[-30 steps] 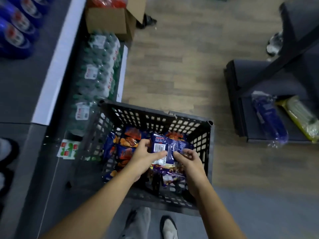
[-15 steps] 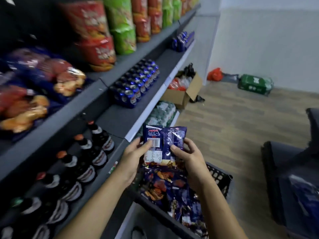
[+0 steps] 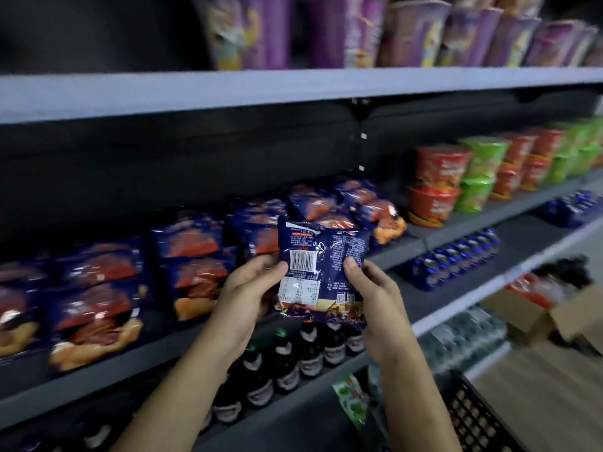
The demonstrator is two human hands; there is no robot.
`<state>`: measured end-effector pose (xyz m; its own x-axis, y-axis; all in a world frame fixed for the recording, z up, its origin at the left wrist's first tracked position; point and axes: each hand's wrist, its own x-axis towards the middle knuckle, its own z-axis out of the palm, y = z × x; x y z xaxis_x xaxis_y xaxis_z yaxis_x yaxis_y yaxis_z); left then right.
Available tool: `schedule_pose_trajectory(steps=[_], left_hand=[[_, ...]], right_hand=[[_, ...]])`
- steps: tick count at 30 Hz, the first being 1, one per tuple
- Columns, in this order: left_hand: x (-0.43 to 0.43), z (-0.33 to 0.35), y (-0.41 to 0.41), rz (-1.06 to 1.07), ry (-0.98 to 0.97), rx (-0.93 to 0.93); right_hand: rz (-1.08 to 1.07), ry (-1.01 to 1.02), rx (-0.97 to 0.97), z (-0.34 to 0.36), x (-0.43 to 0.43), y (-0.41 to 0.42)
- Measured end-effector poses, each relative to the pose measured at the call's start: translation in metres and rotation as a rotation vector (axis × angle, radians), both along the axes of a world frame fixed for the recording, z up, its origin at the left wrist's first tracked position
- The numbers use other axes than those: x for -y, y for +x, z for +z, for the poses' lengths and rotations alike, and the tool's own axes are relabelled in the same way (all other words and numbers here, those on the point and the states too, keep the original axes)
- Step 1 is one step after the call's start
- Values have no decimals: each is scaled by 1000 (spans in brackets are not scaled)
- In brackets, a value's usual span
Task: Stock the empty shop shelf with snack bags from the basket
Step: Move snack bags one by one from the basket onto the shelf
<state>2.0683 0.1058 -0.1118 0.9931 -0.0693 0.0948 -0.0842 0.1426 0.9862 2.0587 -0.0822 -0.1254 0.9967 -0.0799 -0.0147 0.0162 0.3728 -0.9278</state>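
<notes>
Snack bag (image 3: 323,256), upright, pinched between my left hand (image 3: 248,288) and right hand (image 3: 375,298), just before the shelf (image 3: 169,345) front edge.

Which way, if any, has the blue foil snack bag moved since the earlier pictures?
Yes. The blue foil snack bag has risen out of the black plastic basket, up to the grey shelf of matching bags.

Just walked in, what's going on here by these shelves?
A person is stocking a grey shop shelf. Their left hand and right hand both grip a dark blue plastic snack bag, barcode side towards the camera, held up in front of it. More blue snack bags already lie there. A black plastic lattice basket shows at lower right.
</notes>
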Motion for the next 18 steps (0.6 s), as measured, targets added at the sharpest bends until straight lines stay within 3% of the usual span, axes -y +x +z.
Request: schedule_pose_trajectory(steps=[9, 18], left_hand=[[-179, 29, -64, 371, 47, 114], [-285, 25, -90, 561, -1, 71]], right_hand=[[304, -66, -6, 42, -201, -5], [434, -37, 55, 41, -310, -11]])
